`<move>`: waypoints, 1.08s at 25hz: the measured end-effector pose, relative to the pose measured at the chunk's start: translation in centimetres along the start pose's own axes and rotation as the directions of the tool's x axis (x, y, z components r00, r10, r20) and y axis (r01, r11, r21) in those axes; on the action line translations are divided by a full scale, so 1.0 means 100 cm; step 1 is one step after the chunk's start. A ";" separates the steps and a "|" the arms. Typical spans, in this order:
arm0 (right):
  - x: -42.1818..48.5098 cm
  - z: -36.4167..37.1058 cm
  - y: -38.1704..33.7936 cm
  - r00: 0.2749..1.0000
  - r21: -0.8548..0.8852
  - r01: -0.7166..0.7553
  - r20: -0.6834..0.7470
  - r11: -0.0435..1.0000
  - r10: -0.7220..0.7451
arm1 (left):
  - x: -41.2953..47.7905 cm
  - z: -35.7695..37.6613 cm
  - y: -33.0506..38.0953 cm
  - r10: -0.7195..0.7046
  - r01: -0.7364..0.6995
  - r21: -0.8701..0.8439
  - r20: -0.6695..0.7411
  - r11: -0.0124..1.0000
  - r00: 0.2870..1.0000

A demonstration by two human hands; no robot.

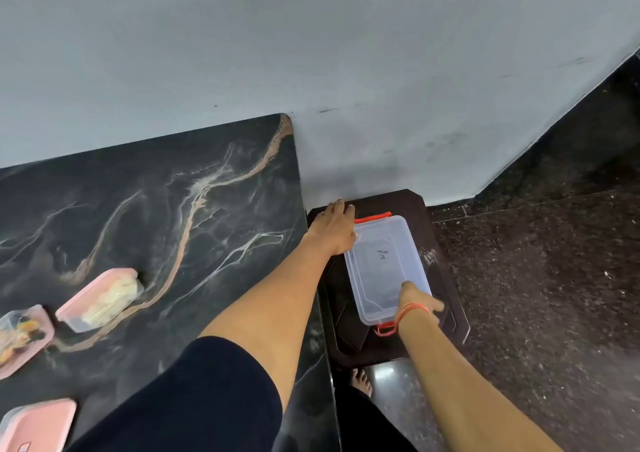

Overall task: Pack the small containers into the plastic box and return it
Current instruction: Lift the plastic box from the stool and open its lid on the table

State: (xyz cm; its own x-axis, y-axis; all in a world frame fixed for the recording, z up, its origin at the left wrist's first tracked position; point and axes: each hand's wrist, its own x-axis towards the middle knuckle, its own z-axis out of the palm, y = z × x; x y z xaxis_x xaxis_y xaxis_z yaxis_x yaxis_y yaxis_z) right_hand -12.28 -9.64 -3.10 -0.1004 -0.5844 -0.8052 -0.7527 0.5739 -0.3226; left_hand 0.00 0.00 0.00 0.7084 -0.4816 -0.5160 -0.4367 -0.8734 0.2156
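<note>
The clear plastic box (384,268) with orange latches rests on a low dark stand (441,264) to the right of the counter. I see nothing inside it. My left hand (334,228) grips its far left corner by the orange latch. My right hand (417,304), with an orange thread on the wrist, holds the near right corner. Three small pink-lidded containers lie on the counter at the left: one with pale pieces (100,299), one with mixed coloured bits (20,337), and one at the bottom edge (38,424).
The black marble counter (173,209) ends just left of the stand, and its edge runs beside my left arm. A grey wall (346,70) stands behind both. Dark speckled floor (554,278) spreads to the right. My bare foot (362,380) is below the stand.
</note>
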 end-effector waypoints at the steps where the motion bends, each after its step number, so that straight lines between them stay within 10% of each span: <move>1: 0.003 0.001 0.000 1.000 0.036 -0.012 -0.008 0.999 0.013 | 0.005 -0.001 0.000 -0.023 0.023 -0.005 0.044 1.000 0.999; 12: 0.026 0.005 0.016 0.997 0.026 0.062 -0.039 0.998 -0.061 | 0.041 0.017 -0.005 -0.096 0.191 -0.213 0.391 0.958 0.915; 22: 0.019 -0.004 0.005 0.946 0.038 0.303 -0.129 0.952 -0.296 | 0.038 0.003 -0.006 -0.389 0.420 -0.408 0.160 0.811 0.907; 27: -0.009 -0.011 -0.023 0.904 0.224 0.424 -0.160 0.877 -0.396 | 0.031 -0.046 -0.001 -0.271 0.161 -0.518 -0.143 0.840 0.952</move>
State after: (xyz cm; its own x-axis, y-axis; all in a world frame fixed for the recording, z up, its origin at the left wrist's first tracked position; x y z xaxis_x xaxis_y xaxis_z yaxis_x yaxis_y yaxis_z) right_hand -11.23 -11.09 -1.09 0.1032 -0.8478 -0.5202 -0.5575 0.3838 -0.7361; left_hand 4.76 -1.74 2.16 0.8718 -0.2322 -0.4314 0.0350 -0.8488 0.5276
